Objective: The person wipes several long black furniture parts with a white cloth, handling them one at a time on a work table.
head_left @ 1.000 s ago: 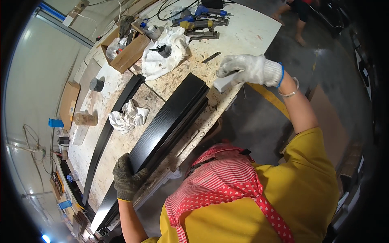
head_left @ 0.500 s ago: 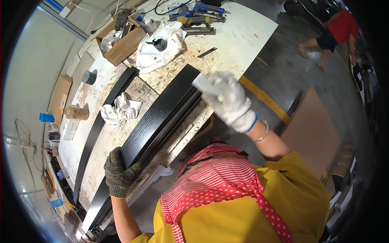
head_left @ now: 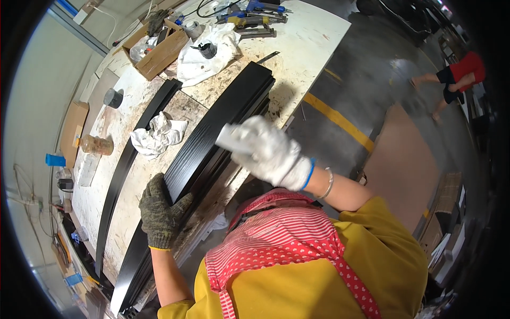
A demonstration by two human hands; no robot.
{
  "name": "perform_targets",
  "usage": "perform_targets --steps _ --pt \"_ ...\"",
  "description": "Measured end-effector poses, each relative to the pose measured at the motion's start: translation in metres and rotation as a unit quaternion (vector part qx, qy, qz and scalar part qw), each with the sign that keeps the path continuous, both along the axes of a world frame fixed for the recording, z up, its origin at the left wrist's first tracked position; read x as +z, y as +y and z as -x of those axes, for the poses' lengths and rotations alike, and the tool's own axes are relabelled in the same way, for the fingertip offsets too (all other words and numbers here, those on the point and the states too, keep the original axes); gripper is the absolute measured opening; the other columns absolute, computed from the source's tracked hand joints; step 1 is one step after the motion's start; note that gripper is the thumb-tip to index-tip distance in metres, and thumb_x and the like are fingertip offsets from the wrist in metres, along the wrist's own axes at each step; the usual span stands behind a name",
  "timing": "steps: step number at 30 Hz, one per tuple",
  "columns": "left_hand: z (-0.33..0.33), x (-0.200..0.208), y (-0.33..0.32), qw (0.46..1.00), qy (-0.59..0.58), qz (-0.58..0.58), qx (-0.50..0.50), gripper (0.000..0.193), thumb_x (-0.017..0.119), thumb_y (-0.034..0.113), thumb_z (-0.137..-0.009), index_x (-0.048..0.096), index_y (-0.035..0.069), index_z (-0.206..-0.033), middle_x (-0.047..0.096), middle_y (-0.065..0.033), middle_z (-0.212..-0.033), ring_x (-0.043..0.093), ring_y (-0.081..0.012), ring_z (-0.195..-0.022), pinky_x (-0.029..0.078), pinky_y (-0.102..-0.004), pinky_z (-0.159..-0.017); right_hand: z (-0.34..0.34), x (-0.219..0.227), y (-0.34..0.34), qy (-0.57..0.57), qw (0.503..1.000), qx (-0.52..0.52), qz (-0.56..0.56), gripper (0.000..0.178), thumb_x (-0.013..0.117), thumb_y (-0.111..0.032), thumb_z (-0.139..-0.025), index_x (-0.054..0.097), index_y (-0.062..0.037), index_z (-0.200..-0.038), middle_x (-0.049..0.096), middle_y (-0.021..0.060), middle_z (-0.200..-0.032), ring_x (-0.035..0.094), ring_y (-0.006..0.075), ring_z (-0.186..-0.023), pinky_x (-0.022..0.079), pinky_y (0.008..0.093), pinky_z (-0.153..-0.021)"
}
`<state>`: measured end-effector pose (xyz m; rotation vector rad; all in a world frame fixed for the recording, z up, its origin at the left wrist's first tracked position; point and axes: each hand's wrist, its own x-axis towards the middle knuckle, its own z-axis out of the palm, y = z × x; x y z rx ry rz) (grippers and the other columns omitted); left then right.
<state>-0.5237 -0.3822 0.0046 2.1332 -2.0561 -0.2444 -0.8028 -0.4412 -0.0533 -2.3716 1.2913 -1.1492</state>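
A long black wood-grained moulding lies slantwise along the near edge of the workbench, its far end beside a thin dark strip. My left hand, in a dark grey-green glove, is closed around the moulding's nearer half. In a white glove, my right hand grips a flat white piece over the moulding's right side. Motion blurs that piece, so its kind and whether it touches the surface are unclear. Left of the moulding lie a second, narrower black strip and a crumpled white cloth.
At the back of the workbench are a cardboard box of odds and ends, a small dark pot on a rag, and several nail guns. A bottle stands left. A person in red is far right.
My right hand has come back toward me along the moulding with the white piece. The moulding's far end now reaches the thin strip; my left hand still holds it. The view has shifted slightly.
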Motion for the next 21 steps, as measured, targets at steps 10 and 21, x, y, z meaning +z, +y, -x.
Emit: perform_targets --steps 10,21 --pt "-0.212 0.031 0.137 0.994 -0.101 -0.039 0.016 0.108 0.082 0.056 -0.064 0.036 0.000 -0.145 0.046 -0.0269 -0.141 0.044 -0.0411 -0.132 0.036 -0.0442 -0.110 0.006 0.012 -0.013 -0.005 0.983 -0.171 0.069 0.039 0.067 -0.027 -0.084 0.057 -0.0021 -0.112 0.057 0.0191 -0.102 0.062 0.0335 -0.092 0.053 0.0412 -0.082" --pt "-0.257 -0.006 0.189 0.995 -0.019 -0.043 0.085 0.080 0.083 0.017 -0.054 0.052 0.002 -0.127 0.057 -0.0198 -0.118 0.054 -0.0385 -0.112 0.043 -0.0446 -0.098 -0.093 0.013 0.036 -0.402 0.912 0.077 -0.013 0.021 0.069 -0.010 -0.087 0.053 -0.0084 -0.101 0.059 0.0070 -0.109 0.058 0.0176 -0.100 0.050 0.0313 -0.085"
